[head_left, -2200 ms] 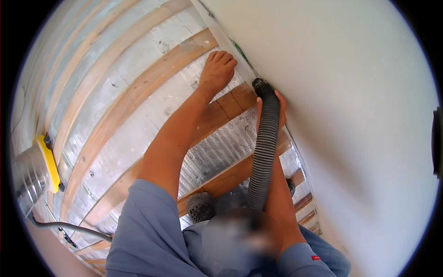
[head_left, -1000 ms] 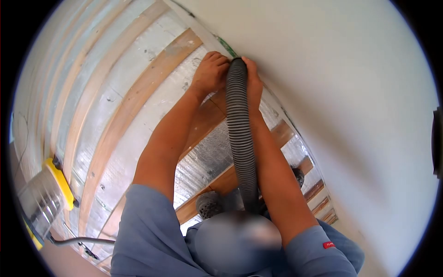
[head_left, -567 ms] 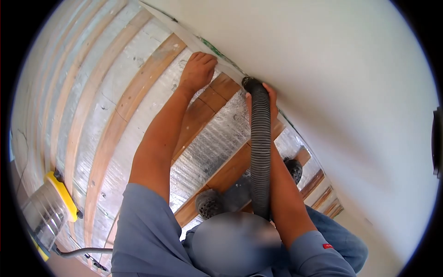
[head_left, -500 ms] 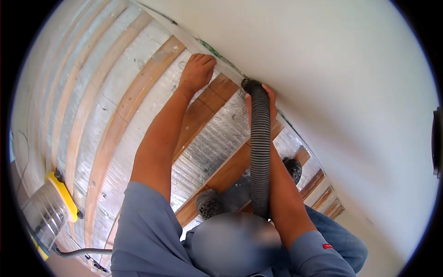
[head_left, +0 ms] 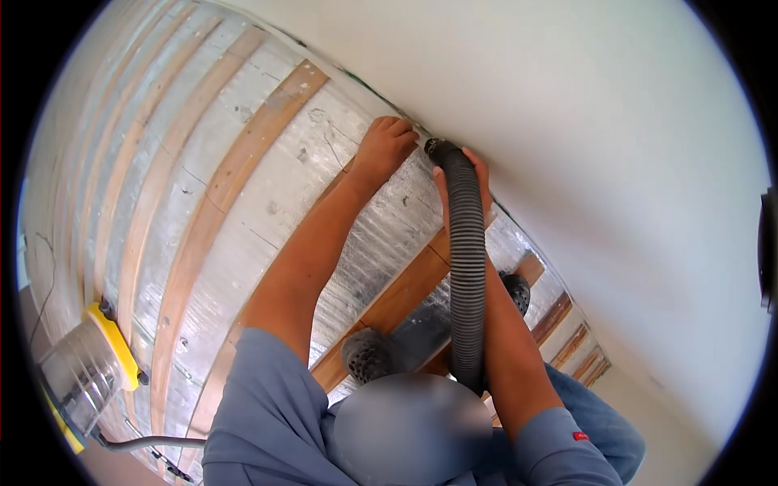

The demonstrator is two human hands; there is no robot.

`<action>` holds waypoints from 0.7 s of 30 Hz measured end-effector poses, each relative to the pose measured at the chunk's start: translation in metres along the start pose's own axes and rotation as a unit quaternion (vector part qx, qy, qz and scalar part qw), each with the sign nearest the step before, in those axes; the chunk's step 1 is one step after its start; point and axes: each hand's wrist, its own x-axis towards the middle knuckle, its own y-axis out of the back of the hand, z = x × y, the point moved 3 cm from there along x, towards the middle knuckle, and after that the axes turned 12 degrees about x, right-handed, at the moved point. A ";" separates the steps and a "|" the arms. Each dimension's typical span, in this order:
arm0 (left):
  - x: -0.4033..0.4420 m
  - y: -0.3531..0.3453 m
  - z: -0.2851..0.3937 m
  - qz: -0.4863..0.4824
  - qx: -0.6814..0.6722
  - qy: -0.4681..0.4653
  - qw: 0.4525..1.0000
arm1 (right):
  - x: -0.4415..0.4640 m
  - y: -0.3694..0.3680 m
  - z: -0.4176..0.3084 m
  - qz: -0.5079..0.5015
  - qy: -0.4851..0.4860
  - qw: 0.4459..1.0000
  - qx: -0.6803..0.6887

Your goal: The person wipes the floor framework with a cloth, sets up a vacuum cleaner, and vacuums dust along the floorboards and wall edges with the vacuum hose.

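My right hand (head_left: pixel 480 172) is wrapped round the end of a black ribbed vacuum hose (head_left: pixel 467 267). The hose mouth (head_left: pixel 435 148) points at the seam between the white wall (head_left: pixel 583 121) and the foil-covered floor (head_left: pixel 381 243). Just left of the mouth, my left hand (head_left: pixel 386 147) is closed, with its fingertips at the wall's foot. Anything between those fingers is too small or hidden to make out. From the right hand the hose runs down past my right forearm toward my body.
Wooden battens (head_left: pixel 219 174) cross the foil floor in rows. A vacuum cleaner with a clear tank and yellow rim (head_left: pixel 117 344) stands at lower left, a grey hose (head_left: pixel 154 443) leading from it. Dark perforated shoes (head_left: pixel 366 355) rest near a batten.
My left hand has moved right and slightly down along the wall's foot, closer to the hose mouth. The right hand and hose have shifted slightly right in view.
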 end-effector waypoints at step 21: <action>-0.012 0.013 -0.007 0.009 -0.039 0.110 0.993 | 0.018 -0.086 0.005 -0.054 -0.076 0.985 0.145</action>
